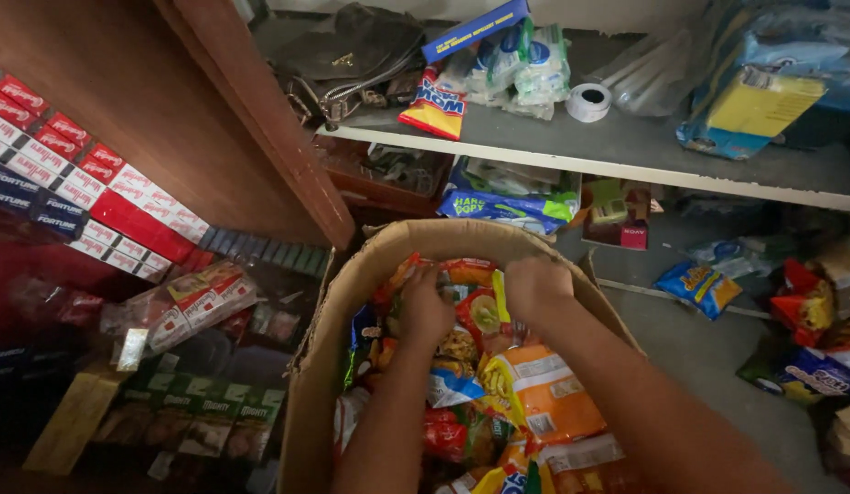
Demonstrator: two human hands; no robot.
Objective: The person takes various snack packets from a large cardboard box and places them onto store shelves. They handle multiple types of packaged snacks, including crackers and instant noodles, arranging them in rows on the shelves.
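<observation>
Down low, left hand [423, 306] and right hand [534, 285] curled, digging among shiny bright snack packets [525, 389] in open brown cardboard box [352, 302]; grip can't tell. Red-white small boxes [86, 183] stacked left.

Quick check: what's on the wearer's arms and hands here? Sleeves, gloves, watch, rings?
Both forearms are bare as far as the frame shows: no sleeves or cuffs in view. The left hand and right hand wear no gloves. No watch, bracelet or band shows at either wrist. Fingers are partly buried in the packets, so rings cannot be ruled out.
</observation>
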